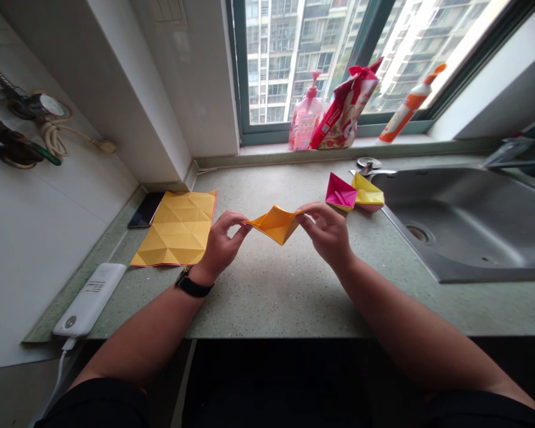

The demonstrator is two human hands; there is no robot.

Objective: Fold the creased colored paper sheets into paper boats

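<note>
Hands (220,246) (325,233) pinch orange origami (276,224) crosswise

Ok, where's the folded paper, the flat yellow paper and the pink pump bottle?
Folded orange origami paper (274,224), head view, its middle.
Flat creased yellow paper sheet (177,229), head view, its centre.
Pink plastic pump bottle (305,122), head view, its body.

no text can be read. small print is seen on the power bank (89,300), but it is too small to be made out. printed labels are carried by the pink pump bottle (305,116) and the red bag (345,107), and markings are seen on the orange bottle (410,107); on none of these can any words, brands or numbers be told.
</note>
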